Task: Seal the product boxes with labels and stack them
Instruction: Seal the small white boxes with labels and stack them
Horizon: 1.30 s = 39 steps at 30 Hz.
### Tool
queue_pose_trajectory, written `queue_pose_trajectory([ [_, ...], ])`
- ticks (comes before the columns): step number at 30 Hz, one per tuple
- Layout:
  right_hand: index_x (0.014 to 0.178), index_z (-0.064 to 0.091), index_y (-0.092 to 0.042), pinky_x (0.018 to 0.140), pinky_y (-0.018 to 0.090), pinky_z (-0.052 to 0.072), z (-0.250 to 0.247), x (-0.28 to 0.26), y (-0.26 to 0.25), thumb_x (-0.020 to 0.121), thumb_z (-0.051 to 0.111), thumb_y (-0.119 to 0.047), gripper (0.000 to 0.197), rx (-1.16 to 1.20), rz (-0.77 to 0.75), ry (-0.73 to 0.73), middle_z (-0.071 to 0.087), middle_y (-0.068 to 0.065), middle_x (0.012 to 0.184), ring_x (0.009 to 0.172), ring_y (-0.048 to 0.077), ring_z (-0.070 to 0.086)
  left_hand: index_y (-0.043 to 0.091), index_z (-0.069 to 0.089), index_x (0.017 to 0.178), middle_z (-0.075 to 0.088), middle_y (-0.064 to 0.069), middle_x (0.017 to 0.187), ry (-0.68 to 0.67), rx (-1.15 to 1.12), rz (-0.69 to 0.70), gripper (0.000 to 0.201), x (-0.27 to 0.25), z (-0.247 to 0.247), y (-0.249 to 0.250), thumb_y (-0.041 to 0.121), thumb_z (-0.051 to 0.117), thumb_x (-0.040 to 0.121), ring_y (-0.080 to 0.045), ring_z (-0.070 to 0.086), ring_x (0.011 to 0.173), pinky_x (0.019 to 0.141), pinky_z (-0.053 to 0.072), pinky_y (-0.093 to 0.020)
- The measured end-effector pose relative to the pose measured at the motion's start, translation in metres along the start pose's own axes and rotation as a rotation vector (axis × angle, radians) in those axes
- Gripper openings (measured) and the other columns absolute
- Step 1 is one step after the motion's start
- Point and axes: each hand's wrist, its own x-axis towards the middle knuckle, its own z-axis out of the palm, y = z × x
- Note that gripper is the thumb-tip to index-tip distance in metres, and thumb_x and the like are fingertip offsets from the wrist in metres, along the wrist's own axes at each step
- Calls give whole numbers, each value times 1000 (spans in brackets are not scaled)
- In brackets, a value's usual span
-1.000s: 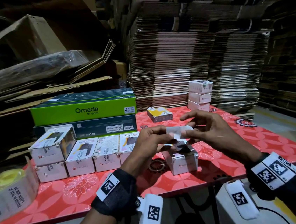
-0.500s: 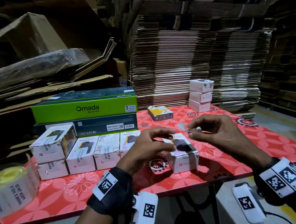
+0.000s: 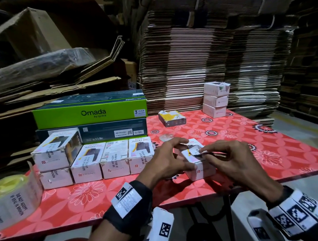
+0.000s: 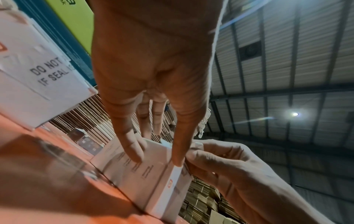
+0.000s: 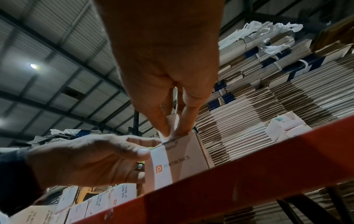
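A small white product box (image 3: 200, 170) stands near the front edge of the red floral table (image 3: 84, 199). My left hand (image 3: 177, 155) grips it from the left, thumb on the near top corner and fingers over the far side. My right hand (image 3: 205, 154) pinches a white seal label (image 3: 195, 152) between thumb and fingers and holds it against the box's top near edge. In the right wrist view the label (image 5: 173, 121) stands up between my fingertips above the box (image 5: 184, 160). In the left wrist view two left fingertips rest on the box (image 4: 153, 174).
A row of sealed boxes (image 3: 103, 163), one more stacked at its left end, lies to the left. A label roll (image 3: 11, 198) sits at the far left. Three stacked boxes (image 3: 216, 99), a yellow box (image 3: 171, 118) and a green Omada carton (image 3: 89, 113) stand behind. Flattened cardboard (image 3: 206, 56) walls the back.
Both hands came down from holding the label in the air above the box. My left hand now grips the box and my right hand has brought the label onto its top.
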Motion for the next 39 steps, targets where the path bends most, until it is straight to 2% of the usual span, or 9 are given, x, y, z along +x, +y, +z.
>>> queue_pose_trajectory([
  [4, 94, 83, -18, 82, 14, 56, 2, 0, 0, 85, 77, -3, 19, 7, 8, -12, 76, -16, 90, 88, -7, 70, 25, 58, 124, 58, 7, 100, -19, 2, 38, 60, -2, 0, -2, 7, 87, 75, -17, 63, 70, 58, 57, -30],
  [8, 95, 83, -19, 85, 22, 59, 4, 0, 0, 86, 76, -6, 17, -3, 3, -13, 76, -15, 91, 89, -3, 71, 27, 59, 117, 54, -2, 119, -50, 104, 99, 46, -2, 0, -2, 13, 83, 80, -17, 60, 80, 55, 49, -22],
  [10, 94, 83, -21, 85, 23, 59, 4, -1, -2, 85, 75, -7, 18, -8, -6, -19, 76, -15, 91, 89, -3, 71, 31, 64, 116, 49, -4, 119, -58, 180, 122, 40, 0, 1, -3, 18, 82, 82, -12, 56, 85, 63, 46, -20],
  [14, 94, 83, -21, 82, 18, 58, 4, -1, -5, 84, 75, -8, 18, -33, -32, -20, 75, -17, 89, 85, -6, 70, 33, 62, 130, 36, 1, 106, -90, 260, 141, 48, 0, 4, -4, 17, 76, 87, 2, 48, 84, 71, 38, -4],
  [18, 94, 82, -25, 78, 21, 58, 2, -1, -3, 84, 77, -11, 18, -90, -46, -44, 74, -17, 86, 83, -2, 70, 28, 57, 140, 34, 1, 110, -113, 302, 145, 53, -2, 6, -3, 14, 72, 91, 4, 50, 88, 77, 41, -3],
  [25, 88, 81, -26, 71, 9, 49, -4, -2, -5, 74, 80, -7, 23, -244, -86, -100, 72, -17, 83, 80, -5, 67, 28, 55, 143, 32, 0, 113, -194, 375, 89, 53, 0, 2, 2, 30, 70, 93, -8, 43, 115, 110, 34, -22],
  [29, 87, 80, -29, 70, 26, 54, -7, -4, -5, 69, 80, -4, 30, -279, -142, -133, 71, -15, 80, 77, -1, 65, 29, 55, 143, 34, -5, 123, -208, 381, 52, 53, 2, 2, 1, 35, 70, 93, -12, 42, 123, 111, 35, -25],
  [33, 90, 80, -28, 67, 24, 50, -10, -5, -6, 70, 81, -4, 31, -305, -170, -172, 68, -15, 80, 76, 0, 61, 32, 56, 142, 34, -3, 123, -214, 390, 34, 52, 4, 2, 0, 37, 71, 92, -12, 41, 123, 111, 36, -29],
  [39, 90, 80, -27, 61, 35, 52, -12, -2, -9, 74, 79, -8, 25, -345, -202, -208, 67, -10, 80, 71, 8, 60, 33, 56, 142, 32, -4, 122, -214, 393, 30, 51, 6, 3, 0, 31, 70, 93, -12, 39, 124, 111, 33, -26],
])
